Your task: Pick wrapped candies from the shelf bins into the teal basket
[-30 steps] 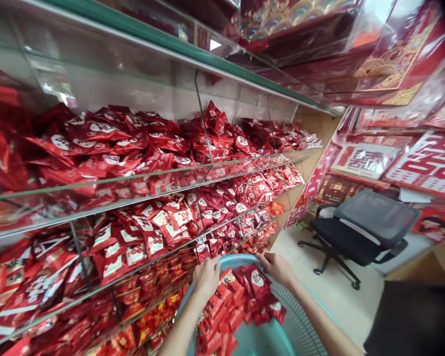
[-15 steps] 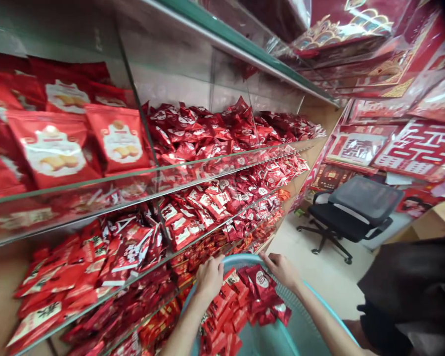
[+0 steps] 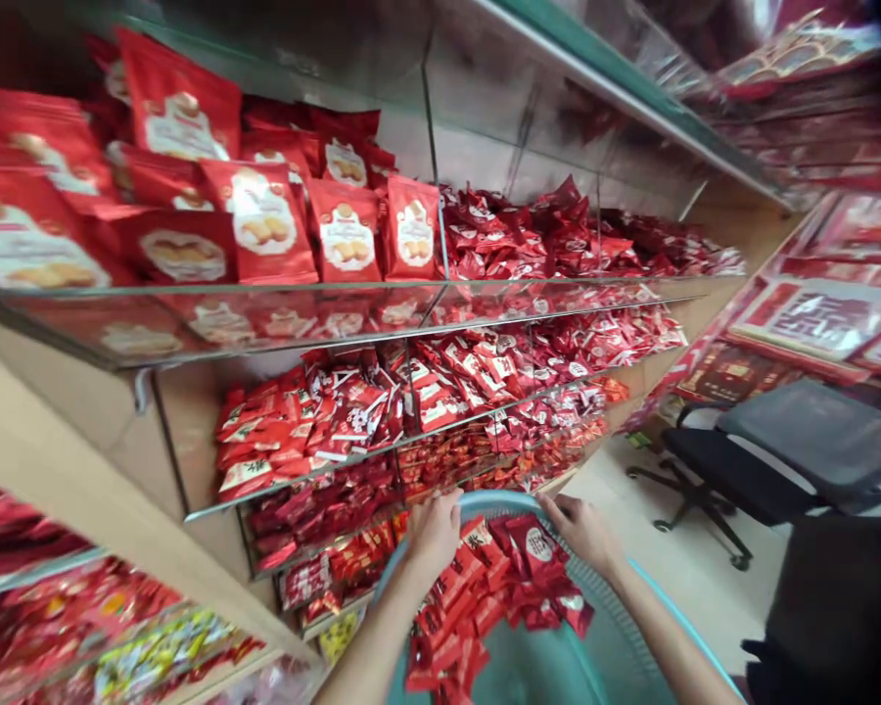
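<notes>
A large teal plastic basket (image 3: 510,502) is in front of me at the bottom of the view. My left hand (image 3: 435,534) is closed over the left part of its far rim. My right hand (image 3: 583,529) grips the same rim farther right, thumb and fingers around the edge. Inside the basket, red snack packets (image 3: 459,597) lie in a heap toward the left, with darker red packets (image 3: 539,558) beside them near the far wall. Part of the basket's bare bottom shows at the front.
Glass shelves (image 3: 323,333) of red packets run along the left, with large biscuit packets (image 3: 264,220) on the upper one. A wooden upright (image 3: 103,490) stands at lower left. An office chair (image 3: 778,441) is at right, by red decorations (image 3: 829,318). Dark clothing of a person (image 3: 837,597) shows at lower right.
My view has swung left, so more biscuit packets and the wooden upright show. Shelves and chair now sit farther right in view. Both hands keep their hold on the basket rim.
</notes>
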The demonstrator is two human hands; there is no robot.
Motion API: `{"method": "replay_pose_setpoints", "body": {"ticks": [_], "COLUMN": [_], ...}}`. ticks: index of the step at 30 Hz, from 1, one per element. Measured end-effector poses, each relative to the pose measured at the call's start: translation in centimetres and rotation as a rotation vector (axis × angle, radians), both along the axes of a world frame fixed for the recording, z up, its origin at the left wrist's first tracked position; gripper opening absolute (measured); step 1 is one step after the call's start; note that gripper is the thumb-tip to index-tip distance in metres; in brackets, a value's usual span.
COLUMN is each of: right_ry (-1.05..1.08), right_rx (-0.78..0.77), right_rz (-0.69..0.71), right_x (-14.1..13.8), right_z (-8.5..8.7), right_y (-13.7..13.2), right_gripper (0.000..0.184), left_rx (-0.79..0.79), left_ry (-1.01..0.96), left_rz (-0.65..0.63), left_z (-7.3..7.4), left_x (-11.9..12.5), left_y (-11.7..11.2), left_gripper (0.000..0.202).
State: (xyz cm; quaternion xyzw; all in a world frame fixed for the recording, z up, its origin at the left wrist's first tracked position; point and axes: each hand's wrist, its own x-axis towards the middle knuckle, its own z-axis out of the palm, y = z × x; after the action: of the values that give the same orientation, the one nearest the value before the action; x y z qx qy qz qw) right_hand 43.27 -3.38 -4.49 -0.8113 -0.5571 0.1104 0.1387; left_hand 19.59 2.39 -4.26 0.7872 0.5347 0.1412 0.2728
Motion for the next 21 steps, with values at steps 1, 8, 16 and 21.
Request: {"method": "replay_pose_setpoints", "body": {"ticks": [1,8,16,21], "right_ry": [-0.002,-0.055,-0.062,-0.105], "right_rx": [-0.016,-0.080,-0.051,-0.026], "right_rz": [0.002,0.096,0.279,0.333], "right_x": [-0.2,-2.9,-7.8,-11.8], "right_z": [0.1,-0.1,-0.9,0.0], "right_y": [-0.3,-0.7,0.7,1.6], "right_gripper": [0.057,0.059,0.059,0.061], "left_rx": [0.001,0.016,0.002,-0.051], "left_ry": [0.006,0.082,0.201,0.182], "left_rz": [0.008,0.109,0.203,0.230], "left_z": [0.0,0.0,1.7,1.7], "left_x": [-0.2,-3.1,-7.9,-10.9], "left_y": [-0.5,-4.1,-4.7,-2.9], "left_gripper": [0.037,0.037,0.033,0.051]}}
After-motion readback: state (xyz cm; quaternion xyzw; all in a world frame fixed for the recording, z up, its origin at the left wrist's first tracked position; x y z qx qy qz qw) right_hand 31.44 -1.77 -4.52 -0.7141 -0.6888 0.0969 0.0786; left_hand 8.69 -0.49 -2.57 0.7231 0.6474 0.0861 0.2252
